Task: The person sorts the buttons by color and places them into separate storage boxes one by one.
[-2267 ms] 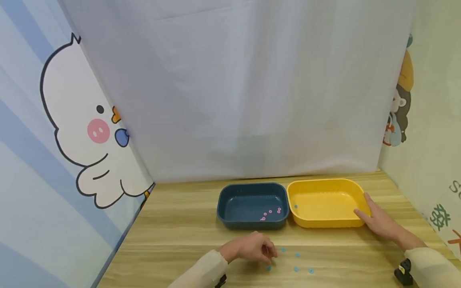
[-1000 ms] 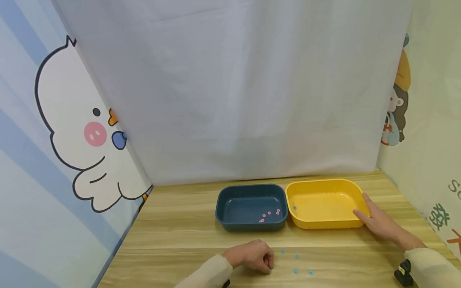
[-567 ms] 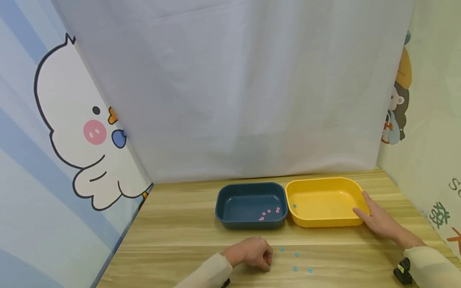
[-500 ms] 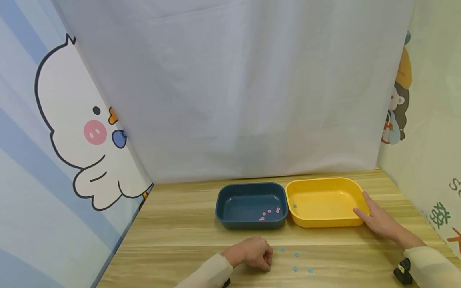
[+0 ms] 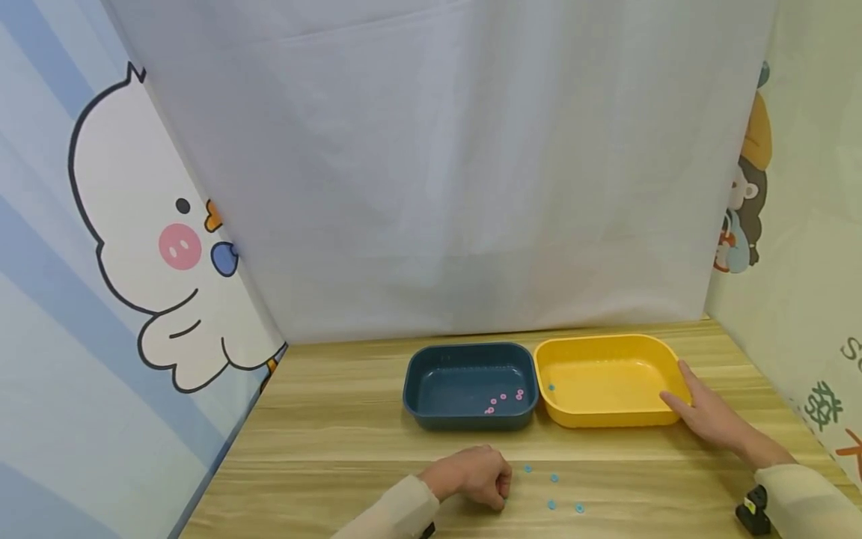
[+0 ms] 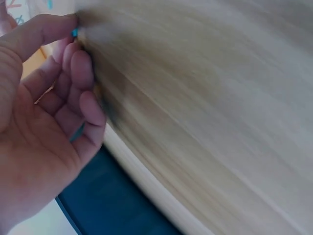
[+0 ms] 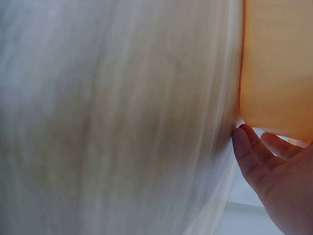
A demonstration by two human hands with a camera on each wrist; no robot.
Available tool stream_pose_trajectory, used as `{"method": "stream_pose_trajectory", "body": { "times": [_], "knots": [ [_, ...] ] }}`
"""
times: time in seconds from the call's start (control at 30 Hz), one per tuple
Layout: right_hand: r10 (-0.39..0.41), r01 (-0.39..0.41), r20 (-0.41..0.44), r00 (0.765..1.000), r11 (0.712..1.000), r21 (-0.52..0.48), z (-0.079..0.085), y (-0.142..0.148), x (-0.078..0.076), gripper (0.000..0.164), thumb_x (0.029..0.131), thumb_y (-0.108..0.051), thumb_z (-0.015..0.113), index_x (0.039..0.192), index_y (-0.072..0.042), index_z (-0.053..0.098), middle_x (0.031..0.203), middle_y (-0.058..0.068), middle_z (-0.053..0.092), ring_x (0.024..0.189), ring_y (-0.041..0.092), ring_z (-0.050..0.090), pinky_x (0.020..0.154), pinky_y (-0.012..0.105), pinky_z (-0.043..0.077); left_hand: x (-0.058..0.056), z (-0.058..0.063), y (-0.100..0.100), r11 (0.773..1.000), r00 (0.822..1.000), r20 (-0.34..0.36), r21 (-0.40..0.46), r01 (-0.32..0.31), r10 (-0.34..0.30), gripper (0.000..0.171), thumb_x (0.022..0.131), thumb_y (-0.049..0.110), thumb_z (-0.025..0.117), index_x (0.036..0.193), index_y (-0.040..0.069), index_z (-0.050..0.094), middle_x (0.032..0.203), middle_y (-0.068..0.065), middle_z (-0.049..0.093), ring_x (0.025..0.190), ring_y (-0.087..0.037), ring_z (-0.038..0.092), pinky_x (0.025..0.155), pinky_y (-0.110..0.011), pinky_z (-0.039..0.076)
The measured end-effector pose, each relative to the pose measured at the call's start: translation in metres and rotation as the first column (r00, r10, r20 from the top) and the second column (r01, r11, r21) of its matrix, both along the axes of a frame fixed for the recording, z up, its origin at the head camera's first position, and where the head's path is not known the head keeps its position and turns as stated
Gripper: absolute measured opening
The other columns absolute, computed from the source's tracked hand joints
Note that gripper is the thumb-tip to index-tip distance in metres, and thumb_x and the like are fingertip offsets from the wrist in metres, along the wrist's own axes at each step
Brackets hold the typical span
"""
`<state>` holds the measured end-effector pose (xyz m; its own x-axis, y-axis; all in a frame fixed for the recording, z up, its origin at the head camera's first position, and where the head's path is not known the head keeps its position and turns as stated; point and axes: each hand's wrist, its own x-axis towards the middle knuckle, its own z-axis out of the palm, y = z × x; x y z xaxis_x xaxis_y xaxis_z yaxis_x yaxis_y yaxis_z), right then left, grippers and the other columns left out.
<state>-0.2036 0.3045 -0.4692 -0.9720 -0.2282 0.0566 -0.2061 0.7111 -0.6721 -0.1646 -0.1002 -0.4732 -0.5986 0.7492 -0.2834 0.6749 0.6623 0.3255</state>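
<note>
My left hand [image 5: 474, 477] is low over the table, thumb and index finger pinching a small blue ring-shaped bead [image 6: 75, 33] at the tabletop. In the head view the fingers hide most of that bead. Several more blue beads [image 5: 551, 504] lie loose to the right of this hand. My right hand [image 5: 710, 415] holds the right end of the yellow tray [image 5: 609, 419], thumb over the rim and fingers along the outer wall. One blue bead [image 5: 551, 388] lies inside that tray, near its left wall.
A dark blue tray [image 5: 471, 424] stands left of the yellow one, their ends touching or nearly so. Several pink beads [image 5: 503, 397] lie in its right part. A white curtain [image 5: 431, 187] hangs behind the wooden table [image 5: 323, 419], with printed walls on both sides.
My left hand has lowered slightly and its thumb and index finger have closed on the nearest blue bead. It has stayed almost still for the last second. My right hand keeps its hold.
</note>
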Motion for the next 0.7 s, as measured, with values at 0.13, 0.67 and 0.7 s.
{"method": "stream_pose_trajectory", "body": {
  "times": [0.13,0.67,0.7],
  "knots": [
    [0.002,-0.002,-0.001,1.0,1.0,-0.008,-0.0007,0.0003,-0.0003,0.08,0.102,-0.031,0.042,0.141,0.017,-0.008,0.141,0.046,-0.001,0.127,0.062,0.007,0.101,0.068,0.007,-0.0011,-0.0015,-0.0014,0.998,0.997,-0.04,0.011,0.059,-0.059,0.017,0.075,0.015,0.074,0.071,0.021,0.059,0.062,0.017,0.049,0.056,0.003,0.044,0.053,-0.011,0.036],
    [-0.008,0.008,0.017,1.0,1.0,0.007,0.0003,0.0012,0.0003,0.081,0.102,-0.032,0.042,0.143,0.014,-0.01,0.142,0.045,0.0,0.127,0.062,0.009,0.1,0.069,0.011,-0.0056,-0.0032,-0.0042,0.994,0.997,-0.077,0.097,0.039,-0.031,0.013,0.085,0.012,0.062,0.073,0.017,0.059,0.065,0.013,0.048,0.057,0.0,0.043,0.054,-0.012,0.036],
    [-0.007,0.007,0.016,1.0,1.0,0.007,0.0006,0.001,0.0004,0.081,0.102,-0.032,0.042,0.143,0.014,-0.01,0.142,0.046,0.0,0.127,0.062,0.01,0.1,0.069,0.011,-0.0061,-0.0038,-0.0047,0.993,0.998,-0.065,0.115,0.027,-0.019,0.012,0.084,0.011,0.062,0.074,0.017,0.06,0.065,0.013,0.048,0.057,0.001,0.043,0.054,-0.012,0.036]
  ]
}}
